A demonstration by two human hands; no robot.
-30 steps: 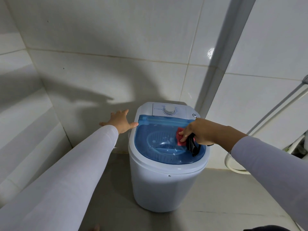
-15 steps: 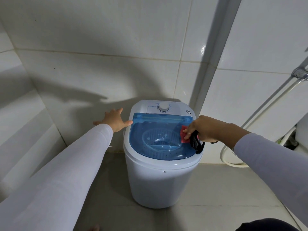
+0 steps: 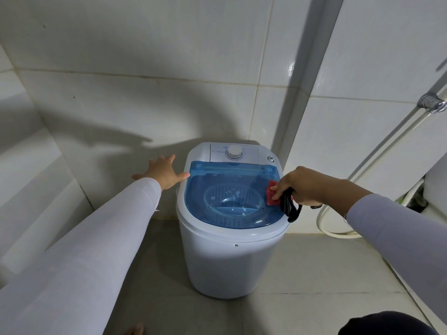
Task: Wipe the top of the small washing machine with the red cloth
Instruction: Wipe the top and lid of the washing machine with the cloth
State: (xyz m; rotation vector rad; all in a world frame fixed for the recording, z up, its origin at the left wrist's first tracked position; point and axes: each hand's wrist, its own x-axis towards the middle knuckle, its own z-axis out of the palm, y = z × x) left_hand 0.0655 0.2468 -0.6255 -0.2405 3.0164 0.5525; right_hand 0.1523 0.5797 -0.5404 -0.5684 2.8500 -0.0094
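Note:
The small white washing machine stands on the floor against the tiled wall, with a clear blue lid and a white dial on its rear panel. My right hand grips the red cloth and presses it on the lid's right edge; a black strip of the cloth hangs below my fingers. My left hand lies flat with spread fingers at the machine's left rim, thumb tip touching the lid's back left corner.
Tiled walls close in behind and to the left. A white hose loops on the floor to the right of the machine, below a metal fitting and pipe on the right wall. Grey floor tiles lie in front.
My right hand has slid the red cloth from the lid's middle right out to its right edge. My left hand has stayed at the left rim.

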